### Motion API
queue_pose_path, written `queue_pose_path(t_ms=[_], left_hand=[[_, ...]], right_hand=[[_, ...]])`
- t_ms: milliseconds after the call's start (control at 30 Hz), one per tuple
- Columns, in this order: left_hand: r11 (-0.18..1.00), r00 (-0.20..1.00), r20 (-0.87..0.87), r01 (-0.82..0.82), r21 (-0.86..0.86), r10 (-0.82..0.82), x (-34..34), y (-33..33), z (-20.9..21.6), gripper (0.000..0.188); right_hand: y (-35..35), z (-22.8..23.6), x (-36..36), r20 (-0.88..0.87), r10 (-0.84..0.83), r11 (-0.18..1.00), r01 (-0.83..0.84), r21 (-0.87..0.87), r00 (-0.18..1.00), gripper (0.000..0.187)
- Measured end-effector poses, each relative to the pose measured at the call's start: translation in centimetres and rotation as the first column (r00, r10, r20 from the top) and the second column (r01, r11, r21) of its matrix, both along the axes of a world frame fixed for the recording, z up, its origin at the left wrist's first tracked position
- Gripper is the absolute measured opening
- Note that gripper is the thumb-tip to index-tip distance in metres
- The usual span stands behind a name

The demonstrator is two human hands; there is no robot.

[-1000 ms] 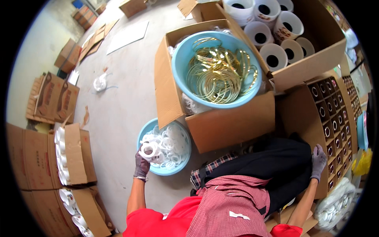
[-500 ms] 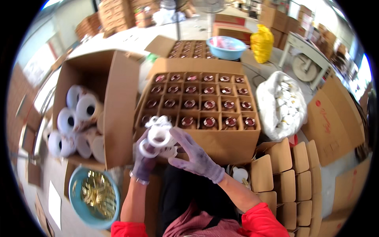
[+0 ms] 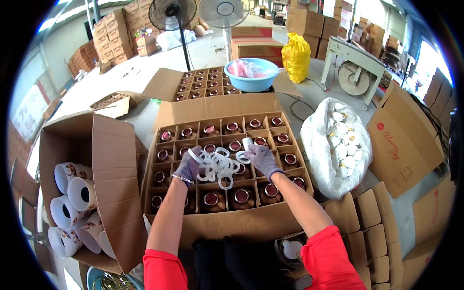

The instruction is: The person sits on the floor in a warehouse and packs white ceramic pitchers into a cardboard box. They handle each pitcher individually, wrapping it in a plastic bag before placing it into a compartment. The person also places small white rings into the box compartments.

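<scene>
A loose pile of white plastic rings (image 3: 218,165) lies over bottle tops in the middle of a divided carton (image 3: 227,223). Dark red round tops of bottles (image 3: 211,199) show in its cells. My left hand (image 3: 187,168), in a grey-purple glove, is at the pile's left side, its fingers closed on a white ring (image 3: 195,155). On the right side my gloved right hand (image 3: 262,160) pinches another white ring (image 3: 242,157). A short white piece (image 3: 247,143) stands by its fingertips; whether the hand touches it, I cannot tell.
At left, an open carton (image 3: 116,188) holds printed white tubes. A white sack (image 3: 316,164) of small white parts stands at right, above cardboard dividers (image 3: 360,212). Beyond are a second bottle carton (image 3: 162,86), a blue basin (image 3: 253,84), a yellow bag (image 3: 296,58) and fans (image 3: 172,14).
The bunch of white rings, held between both hands near my body before, now lies spread over the bottles. My hands have reached forward and moved apart. The view has tilted up.
</scene>
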State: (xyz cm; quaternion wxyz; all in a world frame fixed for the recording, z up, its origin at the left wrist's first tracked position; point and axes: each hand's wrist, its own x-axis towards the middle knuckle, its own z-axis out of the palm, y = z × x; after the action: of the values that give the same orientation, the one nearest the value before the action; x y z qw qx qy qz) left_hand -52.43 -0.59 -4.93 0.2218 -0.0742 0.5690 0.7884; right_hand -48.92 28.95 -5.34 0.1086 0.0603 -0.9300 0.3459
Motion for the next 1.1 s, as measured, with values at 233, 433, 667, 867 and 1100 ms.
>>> queue_pose_path(t_ms=[233, 433, 667, 867, 1100], left_hand=[[0.904, 0.988, -0.142, -0.110, -0.413, 0.056, -1.5, 0.6, 3.6, 0.029], [0.476, 0.754, -0.546, -0.353, -0.805, -0.365, -1.7, 1.3, 2.6, 0.024], [0.768, 0.801, -0.472, -0.024, -0.640, -0.369, 4.7, 2.7, 4.7, 0.039], [0.486, 0.529, -0.657, -0.443, -0.754, -0.537, 11.0, 2.1, 0.7, 0.032], [0.180, 0.634, -0.474, -0.471, -0.863, -0.611, 10.1, 6.0, -4.3, 0.024]], right_hand=[[1.1, -1.1, -1.9, -0.197, -0.111, 0.969, 0.150, 0.195, 0.974, 0.015], [-6.3, 6.9, 2.7, -0.281, 0.343, 0.891, -0.405, -0.204, 0.896, 0.034], [-4.9, 4.4, 4.5, 0.089, 0.282, 0.586, -0.098, -0.804, 0.955, 0.017], [9.3, 0.6, 9.9, 0.394, 0.071, 0.732, 0.221, -0.645, 0.916, 0.020], [9.0, -4.5, 10.5, 0.276, 0.016, 0.992, 0.018, -0.122, 0.961, 0.024]])
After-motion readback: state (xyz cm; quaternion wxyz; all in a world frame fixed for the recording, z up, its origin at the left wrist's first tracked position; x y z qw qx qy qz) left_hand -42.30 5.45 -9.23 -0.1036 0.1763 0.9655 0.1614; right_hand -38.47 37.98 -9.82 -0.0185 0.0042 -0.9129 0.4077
